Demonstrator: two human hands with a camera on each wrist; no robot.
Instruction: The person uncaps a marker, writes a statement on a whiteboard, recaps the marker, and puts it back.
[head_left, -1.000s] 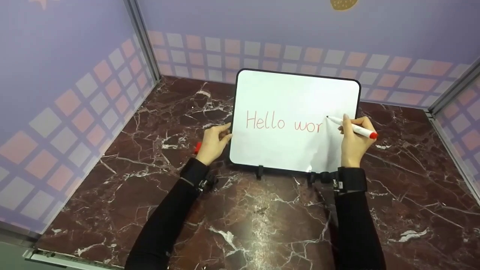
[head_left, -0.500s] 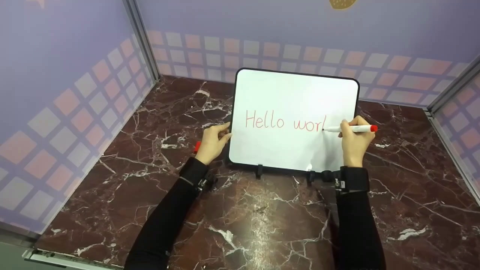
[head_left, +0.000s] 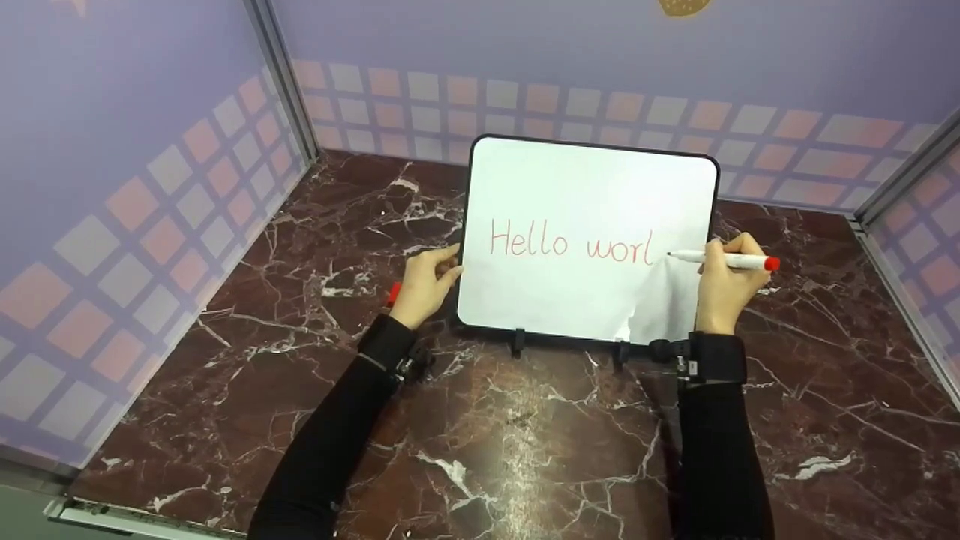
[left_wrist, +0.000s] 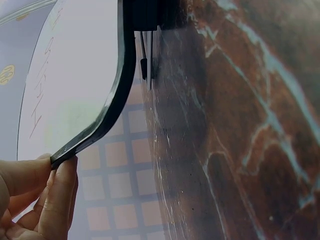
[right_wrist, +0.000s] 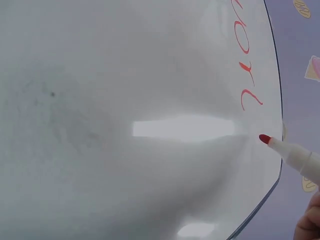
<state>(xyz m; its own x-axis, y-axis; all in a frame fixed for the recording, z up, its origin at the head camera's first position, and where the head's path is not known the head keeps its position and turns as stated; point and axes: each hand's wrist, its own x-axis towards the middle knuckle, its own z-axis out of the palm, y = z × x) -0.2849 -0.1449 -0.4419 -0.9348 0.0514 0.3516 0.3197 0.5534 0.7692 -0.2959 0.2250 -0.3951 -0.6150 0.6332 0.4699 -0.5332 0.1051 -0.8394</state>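
A black-framed whiteboard (head_left: 570, 191) stands tilted on a small stand, with "Hello worl" written across it in red. My left hand (head_left: 426, 289) pinches the board's left edge; in the left wrist view the thumb and fingers (left_wrist: 57, 200) meet on the black rim. My right hand (head_left: 729, 289) grips a white marker (head_left: 739, 260) with a red end, held like a pen and nearly level. Just right of the letter "l" is its tip, close over the board. The red nib of the marker (right_wrist: 265, 139) shows plainly in the right wrist view.
A small red object (head_left: 394, 293) lies on the marbled table (head_left: 450, 465), partly behind my left hand. Black stand feet (head_left: 519, 343) jut out below the board. Purple walls with pink and white squares (head_left: 583, 105) enclose the table at the back and sides.
My right hand brought the marker down, drawing the letter "l" after "wor", then shifted right, lifting the tip off that letter. The left hand keeps its hold on the board's edge.
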